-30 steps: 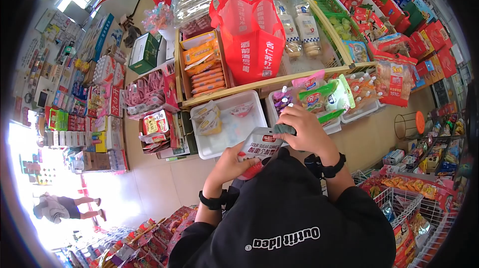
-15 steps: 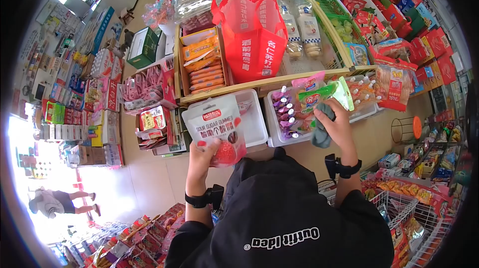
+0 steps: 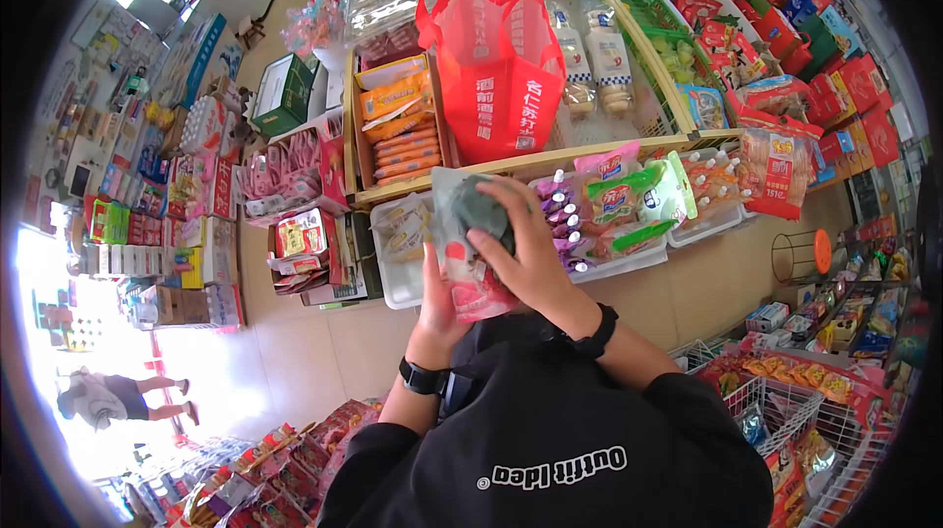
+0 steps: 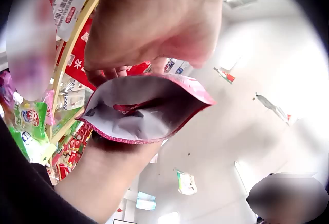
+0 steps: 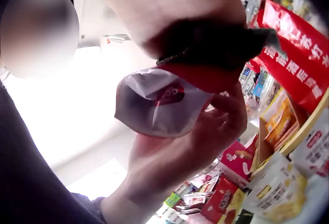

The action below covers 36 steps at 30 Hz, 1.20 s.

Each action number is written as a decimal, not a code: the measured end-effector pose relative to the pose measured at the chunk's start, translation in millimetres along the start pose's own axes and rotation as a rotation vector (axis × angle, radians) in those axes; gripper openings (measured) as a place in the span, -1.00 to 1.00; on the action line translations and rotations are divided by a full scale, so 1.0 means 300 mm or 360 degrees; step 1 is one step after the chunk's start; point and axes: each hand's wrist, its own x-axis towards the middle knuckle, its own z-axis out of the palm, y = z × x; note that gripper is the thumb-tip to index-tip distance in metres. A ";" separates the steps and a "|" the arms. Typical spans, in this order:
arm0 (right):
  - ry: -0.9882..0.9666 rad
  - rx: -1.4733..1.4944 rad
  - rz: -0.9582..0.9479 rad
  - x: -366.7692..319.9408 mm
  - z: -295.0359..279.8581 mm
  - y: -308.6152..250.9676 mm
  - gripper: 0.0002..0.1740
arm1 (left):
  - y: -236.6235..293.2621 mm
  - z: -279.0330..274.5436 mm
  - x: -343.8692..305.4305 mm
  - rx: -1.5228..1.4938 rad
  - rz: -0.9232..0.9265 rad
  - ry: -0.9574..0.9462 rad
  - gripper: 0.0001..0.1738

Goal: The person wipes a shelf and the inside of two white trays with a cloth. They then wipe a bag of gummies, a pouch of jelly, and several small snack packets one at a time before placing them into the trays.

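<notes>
My left hand [image 3: 439, 297] grips a sour sugar gummies pouch [image 3: 478, 306] low on its side, holding it up in front of my body. Against the pouch's front, my right hand [image 3: 527, 258] holds a dark grey-green cloth [image 3: 481, 209], bunched under the fingers and covering most of the printing. In the left wrist view, the folded bottom of the pouch [image 4: 141, 108] faces the camera between both hands. The right wrist view has the dark cloth [image 5: 205, 49] lying along the pouch's far side, in shadow under my right hand.
Below the pouch is a white tray [image 3: 396, 282] holding a few clear packs. To its right stand purple spouted pouches [image 3: 562, 219] and a green candy bag [image 3: 638, 189]. A large red bag [image 3: 501, 106] stands on the wooden-edged display behind. Wire baskets [image 3: 786, 400] stand at lower right.
My right hand has swung left from beside the green bag, bringing the cloth onto the pouch's front. The pouch has moved right and its printed front is now mostly covered.
</notes>
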 end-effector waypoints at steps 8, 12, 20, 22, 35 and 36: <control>0.0043 -0.0243 -0.0163 0.023 0.021 -0.024 -0.59 | 0.029 0.068 0.027 0.0020 -0.0032 0.0012 -0.24; -0.0135 -0.0245 -0.0297 -0.031 -0.011 -0.054 -0.58 | 0.037 0.050 0.050 0.0020 0.0241 -0.0359 -0.28; -0.0003 -0.0539 -0.0207 0.136 -0.024 0.034 -0.52 | 0.059 0.044 0.060 0.0247 -0.0101 -0.0109 -0.19; 0.0090 -0.0456 -0.0113 0.157 -0.029 0.120 -0.56 | 0.063 0.001 0.060 0.0110 -0.0130 -0.0293 -0.15; -0.0725 0.0922 0.0939 -0.085 -0.169 0.135 -0.50 | 0.085 -0.039 0.031 -0.0550 0.0169 -0.0258 -0.11; -0.0760 0.1057 0.1029 -0.089 -0.167 0.116 -0.55 | 0.083 -0.036 0.031 -0.0548 0.0167 -0.0255 -0.11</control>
